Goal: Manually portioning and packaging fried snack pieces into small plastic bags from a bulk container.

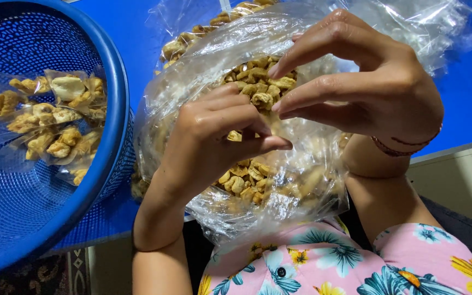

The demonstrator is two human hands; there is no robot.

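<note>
A large clear plastic bag (219,65) full of yellowish dried snack pieces (258,87) lies on the blue table, its open end toward me. My left hand (214,142) is closed, pinching a small piece and the plastic film in front of the bag. My right hand (367,87) hovers just above and to the right, fingers pinching the thin plastic near the snack pieces. A red string bracelet (400,147) circles my right wrist.
A blue mesh basket (110,82) at the left holds several small sealed packets of the same snack (55,120). The blue table (465,93) ends at its front edge near my lap. My pink floral shirt (329,262) fills the bottom.
</note>
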